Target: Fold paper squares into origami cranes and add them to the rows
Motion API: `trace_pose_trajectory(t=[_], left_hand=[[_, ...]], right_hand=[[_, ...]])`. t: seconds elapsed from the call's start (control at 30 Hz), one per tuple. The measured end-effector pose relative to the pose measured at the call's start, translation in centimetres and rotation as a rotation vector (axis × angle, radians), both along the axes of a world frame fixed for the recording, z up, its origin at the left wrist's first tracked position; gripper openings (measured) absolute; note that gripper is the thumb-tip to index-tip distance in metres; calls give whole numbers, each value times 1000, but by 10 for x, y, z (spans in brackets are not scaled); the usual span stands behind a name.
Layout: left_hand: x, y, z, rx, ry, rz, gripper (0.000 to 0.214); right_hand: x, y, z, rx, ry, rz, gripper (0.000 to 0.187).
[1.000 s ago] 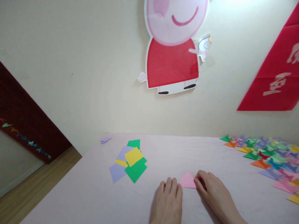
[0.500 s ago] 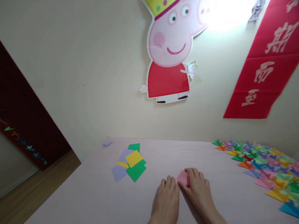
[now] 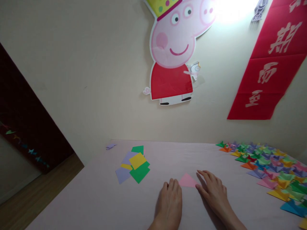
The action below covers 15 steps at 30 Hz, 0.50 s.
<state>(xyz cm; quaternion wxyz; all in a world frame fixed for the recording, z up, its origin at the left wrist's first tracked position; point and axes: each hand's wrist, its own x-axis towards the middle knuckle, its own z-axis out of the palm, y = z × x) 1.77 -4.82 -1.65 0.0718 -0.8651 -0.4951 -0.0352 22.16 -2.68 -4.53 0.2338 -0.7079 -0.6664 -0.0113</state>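
A pink paper triangle point(image 3: 187, 181) lies flat on the table, one point facing the wall and its folded edge toward me. My left hand point(image 3: 169, 202) rests at its left corner, fingers bent and held together on that corner; the thumb is hidden. Over at the right corner is my right hand point(image 3: 214, 192), thumb tip touching or just beside the paper. Its index finger is spread away from the thumb, and nothing is gripped between them.
Loose paper squares, among them a yellow one point(image 3: 137, 161) and a green one point(image 3: 140, 173), overlap at the left. A small purple folded piece point(image 3: 111, 146) lies behind them. Several rows of folded paper figures point(image 3: 268, 171) fill the table's right side. A wall point(image 3: 115, 95) rises behind.
My right hand has let go of the pink paper and moved right, its fingers opening. The paper now lies flat as a triangle. My left hand has hardly moved.
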Motion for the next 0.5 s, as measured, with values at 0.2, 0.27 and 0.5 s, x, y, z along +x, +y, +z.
trace_pose_trajectory(t=[0.2,0.27,0.5], left_hand=[[-5,-4,0,-92,-133,52,46],[-7,-4,-3,-119,-209,63,46],[-12,9,-29,-95,-320,118,73]], right_hand=[[36,1,-10,-21,100,21,42],[37,2,-10,-19,170,48,38],[-14,11,12,-100,234,261,40]])
